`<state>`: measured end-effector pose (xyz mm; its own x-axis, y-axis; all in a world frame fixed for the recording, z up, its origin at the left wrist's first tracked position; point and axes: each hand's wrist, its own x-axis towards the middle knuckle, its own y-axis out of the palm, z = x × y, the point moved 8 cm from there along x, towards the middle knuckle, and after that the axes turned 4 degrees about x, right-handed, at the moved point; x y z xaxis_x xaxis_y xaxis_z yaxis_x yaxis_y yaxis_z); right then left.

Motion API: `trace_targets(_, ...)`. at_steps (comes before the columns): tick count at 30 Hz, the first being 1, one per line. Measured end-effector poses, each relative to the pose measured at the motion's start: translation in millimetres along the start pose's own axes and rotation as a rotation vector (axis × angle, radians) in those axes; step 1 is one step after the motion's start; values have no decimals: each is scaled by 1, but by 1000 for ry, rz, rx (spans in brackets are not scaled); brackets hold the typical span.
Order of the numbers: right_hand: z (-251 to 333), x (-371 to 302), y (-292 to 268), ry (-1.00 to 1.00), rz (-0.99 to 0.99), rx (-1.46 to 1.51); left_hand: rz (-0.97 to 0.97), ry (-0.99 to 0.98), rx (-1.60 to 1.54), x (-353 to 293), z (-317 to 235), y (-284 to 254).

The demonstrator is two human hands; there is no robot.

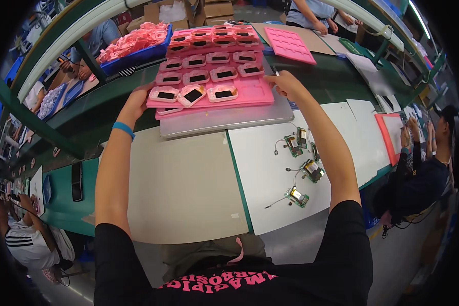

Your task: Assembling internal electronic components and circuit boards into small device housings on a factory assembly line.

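Note:
A pink moulded tray [255,94] lies at the front of a stack of similar trays. White-and-pink handheld casings with dark screens sit in it, among them a tilted casing [192,95] in the front row. My left hand [137,102] is closed on the tray's left edge, its fingertips partly hidden. At the opposite edge, my right hand [286,85] has its fingers bent around the rim; a thin, small thing shows beside them, too small to name. Under the front of the stack is a flat silvery-grey plate [209,122].
Several green circuit boards with wires [297,196] lie on the white sheet [260,204] at right. A beige board [183,188] is before me. Beyond are a blue bin [160,49] of pink parts and another pink tray [289,45]. Other people work around the bench.

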<state>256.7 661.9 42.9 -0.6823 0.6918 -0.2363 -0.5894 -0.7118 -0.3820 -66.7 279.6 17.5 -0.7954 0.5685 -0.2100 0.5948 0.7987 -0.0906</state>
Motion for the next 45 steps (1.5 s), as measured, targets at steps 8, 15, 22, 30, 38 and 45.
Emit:
trace_targets(8, 13, -18, 16, -98, 38, 258, 17, 87, -55, 0, -2, -7)
trace_targets(15, 15, -77, 13, -239, 84, 407, 135, 228, -20, -33, -21, -21)
trace_targets(22, 3, -284, 95, -291, 208, 423, 272, 191, 204, -92, -43, -74)
trace_targets(30, -87, -365, 165, -398, 89, 526, 435, 307, 531, -162, 9, -91)
trace_targets(38, -96, -363, 165, -440, 52, 432, 374, 235, 573, -226, 51, -138)
trace_targets(45, -93, -349, 162, -439, 96, 139, 393, 195, 417, -269, 102, -154)
